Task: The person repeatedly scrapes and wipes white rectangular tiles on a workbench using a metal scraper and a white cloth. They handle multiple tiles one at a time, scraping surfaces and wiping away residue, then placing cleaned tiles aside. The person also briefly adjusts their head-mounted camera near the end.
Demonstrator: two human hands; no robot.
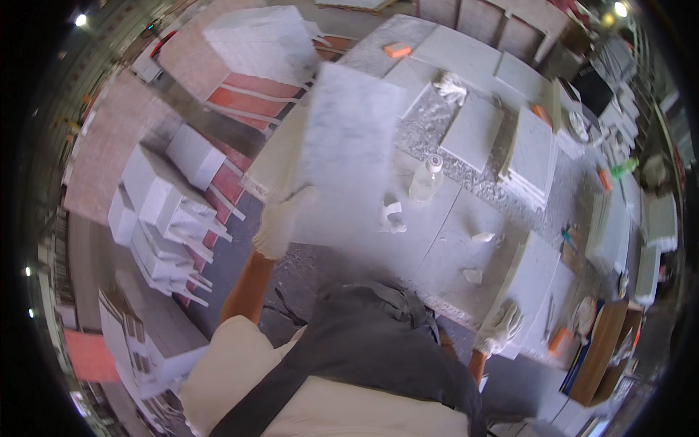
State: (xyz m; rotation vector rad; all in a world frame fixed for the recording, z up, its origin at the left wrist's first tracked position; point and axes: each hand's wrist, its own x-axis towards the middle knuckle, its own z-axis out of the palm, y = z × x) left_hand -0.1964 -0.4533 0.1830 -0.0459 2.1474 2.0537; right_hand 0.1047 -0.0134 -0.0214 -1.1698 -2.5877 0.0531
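In my left hand, in a white knit glove, is a pale grey-veined marble tile, held up by its left edge over the table. The tile and the glove's fingertips are smeared by motion. My right hand, also gloved, lies at the near end of a stack of marble tiles by the table's front edge. Its fingers look stretched out on the stone. Between the two hands, a clear plastic bottle with a white cap stands on the tabletop slabs, near a crumpled white scrap.
More tiles and a loose white glove lie farther back, with an orange block at the far edge. Wrapped stacks sit on red pallets to the left. A cardboard box stands at right.
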